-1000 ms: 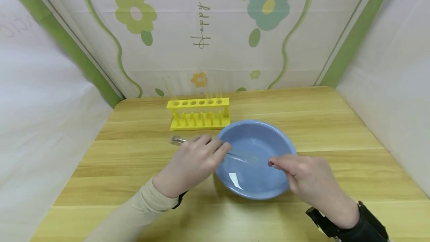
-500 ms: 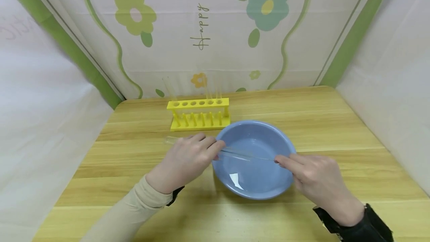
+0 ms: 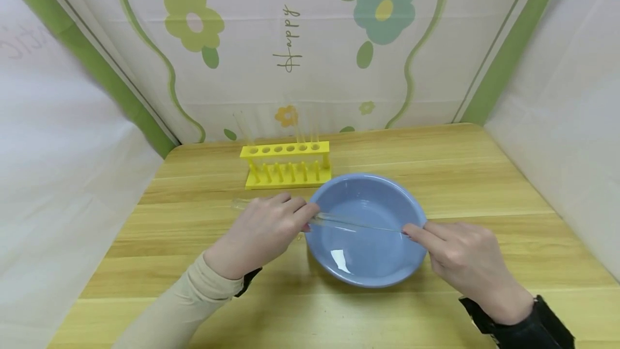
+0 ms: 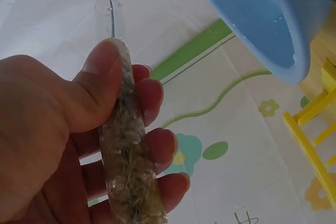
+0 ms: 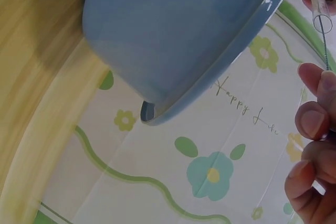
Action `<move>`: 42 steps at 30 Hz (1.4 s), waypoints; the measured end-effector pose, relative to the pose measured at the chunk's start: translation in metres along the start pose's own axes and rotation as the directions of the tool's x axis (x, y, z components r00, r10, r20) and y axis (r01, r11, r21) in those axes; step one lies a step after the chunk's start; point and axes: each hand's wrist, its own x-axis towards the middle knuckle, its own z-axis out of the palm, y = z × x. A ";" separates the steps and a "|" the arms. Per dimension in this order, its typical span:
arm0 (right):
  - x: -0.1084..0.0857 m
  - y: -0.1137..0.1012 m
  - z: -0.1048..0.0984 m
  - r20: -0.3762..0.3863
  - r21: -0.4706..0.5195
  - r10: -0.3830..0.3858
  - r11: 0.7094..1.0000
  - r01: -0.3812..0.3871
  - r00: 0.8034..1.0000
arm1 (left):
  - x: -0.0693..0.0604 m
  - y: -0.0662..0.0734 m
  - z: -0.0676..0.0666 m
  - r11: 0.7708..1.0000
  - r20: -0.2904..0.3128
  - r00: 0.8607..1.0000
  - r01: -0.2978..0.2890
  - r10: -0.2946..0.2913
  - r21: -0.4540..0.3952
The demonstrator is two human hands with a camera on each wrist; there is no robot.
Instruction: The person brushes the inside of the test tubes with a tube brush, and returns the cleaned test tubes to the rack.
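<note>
My left hand (image 3: pixel 263 233) grips a clear glass test tube (image 3: pixel 334 222), held slantwise above the near-left part of a blue basin (image 3: pixel 387 268). In the left wrist view, pale wet bristles of a test tube brush (image 4: pixel 128 156) fill the tube under the thumb. Its twisted wire handle (image 4: pixel 110 17) runs out through the tube's mouth. Over the basin's right rim, my right hand (image 3: pixel 465 255) pinches the end of that wire between thumb and fingers. The right wrist view shows the tube's open mouth (image 5: pixel 322 23) with the wire inside.
A yellow test tube rack (image 3: pixel 286 151) stands behind the basin, to its left, with several clear tubes upright in it. The wooden table (image 3: pixel 484 176) meets a flower-printed cloth (image 3: pixel 319 85) at the back. White cloth hangs on both sides.
My right hand has moved right and slightly down, my left hand slightly left. More wire shows between them, and the brush has slid back from the tube's closed end.
</note>
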 end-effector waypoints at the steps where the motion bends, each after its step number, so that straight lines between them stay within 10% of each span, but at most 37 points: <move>1: -0.001 0.001 0.000 0.002 -0.001 -0.004 1.000 0.004 1.000 | 0.000 -0.001 0.000 1.000 0.003 1.000 0.000 0.000 -0.003; 42: -0.036 0.027 -0.008 -0.038 -0.001 -0.074 0.997 0.074 0.997 | -0.006 -0.020 0.010 0.984 0.169 0.982 0.106 -0.081 -0.143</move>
